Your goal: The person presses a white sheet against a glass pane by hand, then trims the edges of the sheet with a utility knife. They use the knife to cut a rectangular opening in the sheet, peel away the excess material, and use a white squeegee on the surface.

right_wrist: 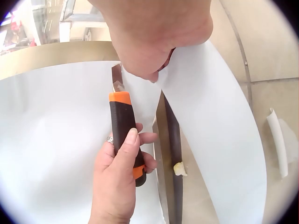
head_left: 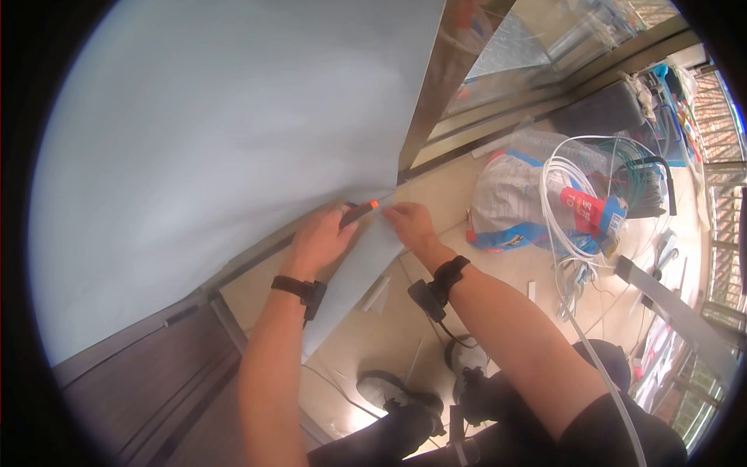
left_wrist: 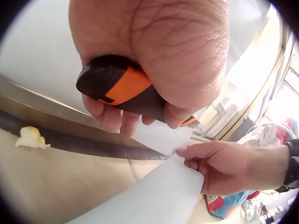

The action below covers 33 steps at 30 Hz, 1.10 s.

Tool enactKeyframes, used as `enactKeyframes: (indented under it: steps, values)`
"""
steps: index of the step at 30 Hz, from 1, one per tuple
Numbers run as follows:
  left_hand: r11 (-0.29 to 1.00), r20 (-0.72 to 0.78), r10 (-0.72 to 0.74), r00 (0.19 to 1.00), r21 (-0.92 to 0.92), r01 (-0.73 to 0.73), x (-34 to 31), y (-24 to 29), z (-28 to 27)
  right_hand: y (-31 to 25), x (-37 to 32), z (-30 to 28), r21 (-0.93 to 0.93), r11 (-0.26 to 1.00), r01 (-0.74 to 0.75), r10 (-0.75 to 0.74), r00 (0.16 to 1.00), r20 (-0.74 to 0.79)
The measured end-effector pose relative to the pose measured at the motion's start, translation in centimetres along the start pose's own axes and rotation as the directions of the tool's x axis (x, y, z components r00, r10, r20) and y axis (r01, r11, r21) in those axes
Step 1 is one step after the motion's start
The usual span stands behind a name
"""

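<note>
My left hand (head_left: 317,243) grips a black and orange utility knife (right_wrist: 122,121), its blade against the pale blue-grey sheet (right_wrist: 56,130) near the bottom corner of the panel. A long strip (right_wrist: 229,121) of the same sheet hangs away from the panel's lower edge. In the left wrist view my right hand (left_wrist: 229,165) pinches this strip (left_wrist: 154,191) close to where it joins the sheet. Behind the strip runs a metal edge with a dark band (left_wrist: 79,144). The right fingertips are partly hidden in the right wrist view.
A white and blue bag (head_left: 510,198) and coiled white cable (head_left: 556,210) lie on the tiled floor at the right. A yellowish scrap (left_wrist: 32,137) sits by the dark band. Shoes (head_left: 401,389) are below the hands; a glass door frame (head_left: 576,78) stands behind.
</note>
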<state>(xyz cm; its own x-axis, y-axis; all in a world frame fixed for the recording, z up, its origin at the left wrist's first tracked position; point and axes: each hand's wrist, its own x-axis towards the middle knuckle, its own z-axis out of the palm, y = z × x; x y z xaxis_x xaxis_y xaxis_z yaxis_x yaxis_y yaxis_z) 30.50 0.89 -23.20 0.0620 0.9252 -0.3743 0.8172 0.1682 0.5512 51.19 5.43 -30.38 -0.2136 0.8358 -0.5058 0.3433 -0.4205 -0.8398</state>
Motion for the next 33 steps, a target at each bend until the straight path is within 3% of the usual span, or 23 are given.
enactKeyframes:
  steps: [3,5,9,11,14,15,17,21,23,27,29,33]
  values:
    - [0.999,-0.004,-0.036,0.999,-0.013,0.036,-0.4,0.1,-0.5,1.0,0.3,0.6,-0.073,0.997,0.025,-0.032,0.994,-0.104]
    - [0.999,0.015,-0.039,0.999,-0.018,0.04,-0.7,0.8,-1.5,1.4,0.1,1.1,0.01,1.0,-0.003,0.005,0.988,-0.156]
    - [1.0,0.03,-0.02,0.999,0.0,0.02,-0.4,0.8,-1.9,1.0,-1.2,0.4,-0.07,0.997,0.04,-0.05,0.989,-0.141]
    - [0.999,0.032,-0.031,0.999,0.008,0.031,-0.2,0.7,-2.0,0.9,-1.7,0.4,-0.237,0.952,0.195,-0.241,0.953,-0.183]
    - [0.998,0.045,-0.062,0.997,0.028,0.061,-0.3,1.1,-2.2,0.3,-2.1,0.5,-0.295,0.923,0.246,-0.312,0.928,-0.203]
    - [0.996,0.056,-0.08,0.995,0.039,0.078,-0.4,1.2,-2.2,0.4,-2.2,0.6,-0.295,0.924,0.245,-0.311,0.928,-0.204]
    - [0.996,0.056,-0.071,0.996,0.061,0.068,-0.4,0.9,-2.0,0.5,-2.4,0.8,-0.352,0.831,0.431,-0.516,0.834,-0.197]
    - [0.997,0.075,-0.069,0.995,0.047,0.066,-1.1,0.7,-2.1,1.2,-2.8,0.7,-0.441,0.78,0.444,-0.545,0.828,-0.13]
    - [0.999,0.03,-0.026,0.999,0.042,0.024,-1.8,-0.9,-1.2,2.3,-2.6,0.4,-0.447,0.747,0.492,-0.561,0.828,-0.026]
    - [0.995,-0.026,0.03,0.999,0.093,-0.027,-3.9,-1.5,-1.4,1.6,-3.3,0.5,-0.416,0.84,0.348,-0.428,0.896,-0.115]
    - [0.996,-0.028,0.03,0.999,0.088,-0.028,-4.7,-1.8,-1.3,1.3,-3.1,0.3,-0.248,0.947,0.206,-0.252,0.952,-0.172]
    - [0.999,0.003,-0.029,1.0,0.046,0.029,-6.1,-0.5,-1.7,1.8,-2.3,-0.4,-0.162,0.976,0.142,-0.166,0.975,-0.145]
